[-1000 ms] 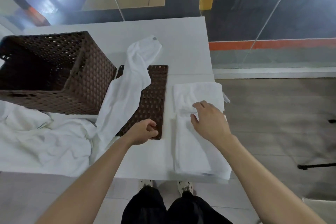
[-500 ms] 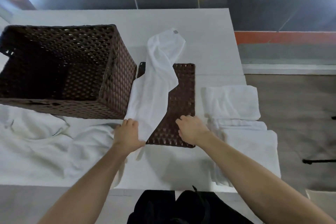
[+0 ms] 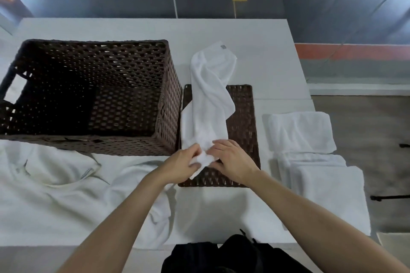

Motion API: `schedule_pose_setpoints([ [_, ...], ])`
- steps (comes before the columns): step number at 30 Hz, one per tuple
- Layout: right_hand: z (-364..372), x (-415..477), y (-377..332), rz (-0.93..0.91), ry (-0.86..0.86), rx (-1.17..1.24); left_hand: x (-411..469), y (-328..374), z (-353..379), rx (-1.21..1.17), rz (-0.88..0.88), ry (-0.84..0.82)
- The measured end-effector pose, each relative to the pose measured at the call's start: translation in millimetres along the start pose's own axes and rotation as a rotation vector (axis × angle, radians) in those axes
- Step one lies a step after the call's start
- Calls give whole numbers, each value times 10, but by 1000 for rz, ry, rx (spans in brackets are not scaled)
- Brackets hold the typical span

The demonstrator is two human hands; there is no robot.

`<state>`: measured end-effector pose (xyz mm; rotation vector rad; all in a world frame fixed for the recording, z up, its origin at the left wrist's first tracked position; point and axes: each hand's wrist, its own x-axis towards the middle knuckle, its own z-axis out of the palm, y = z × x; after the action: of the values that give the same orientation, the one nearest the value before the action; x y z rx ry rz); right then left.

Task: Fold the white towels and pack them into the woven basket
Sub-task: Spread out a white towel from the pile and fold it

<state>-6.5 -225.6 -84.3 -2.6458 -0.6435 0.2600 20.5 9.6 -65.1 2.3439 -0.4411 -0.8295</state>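
Note:
A long white towel (image 3: 208, 99) lies crumpled lengthwise over the flat brown woven lid (image 3: 243, 117), its far end with a grey tag resting on the table. My left hand (image 3: 180, 165) and my right hand (image 3: 233, 160) both pinch the towel's near end, close together over the lid's front part. The dark brown woven basket (image 3: 170, 95) stands left of the lid, with nothing visible inside. A folded white towel (image 3: 301, 132) lies on the right, partly on another flat white towel (image 3: 326, 186).
Several unfolded white towels (image 3: 66, 184) are heaped on the white table (image 3: 261, 55) in front of the basket, on the left. The table's right edge runs near the folded towels, with wooden floor beyond. A glass wall stands behind the table.
My right hand left the folded towel on the right and crossed to the long towel. My left hand took hold of that towel's near end. Both hands now meet on it.

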Motion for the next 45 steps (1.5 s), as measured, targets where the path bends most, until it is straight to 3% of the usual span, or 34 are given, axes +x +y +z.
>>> schedule_pose_setpoints([
  [3,-321,126,-62,77,118,123,-8,156,-238,-255,5,133],
  [5,-557,147,-92,140,177,197,-38,260,-353,-435,-5,122],
  [8,-829,71,-44,239,219,306,-15,358,-311,-415,-8,169],
  [13,-1191,-237,49,355,261,364,19,793,-229,-543,-27,512],
  [16,-1318,-402,109,417,340,455,60,1046,-303,-495,3,482],
  [18,-1396,-505,156,431,403,479,58,1081,-278,-185,62,549],
  [20,-1455,-558,176,417,429,482,39,978,-224,423,82,774],
  [22,-1480,-585,146,392,404,474,-41,861,-249,823,-92,841],
  [25,-1424,-550,78,361,360,432,-115,634,-284,1017,-416,716],
  [27,-1386,-506,35,351,351,401,-121,504,-319,1109,-458,651],
  [35,-1329,-135,-177,392,334,422,-126,239,-730,911,-379,567],
  [38,-1376,78,-350,406,338,475,-114,190,-889,746,-211,542],
  [42,-1478,325,-528,414,362,530,-276,351,-861,386,189,753],
  [45,-1624,401,-688,402,383,626,-319,520,-698,343,193,635],
])
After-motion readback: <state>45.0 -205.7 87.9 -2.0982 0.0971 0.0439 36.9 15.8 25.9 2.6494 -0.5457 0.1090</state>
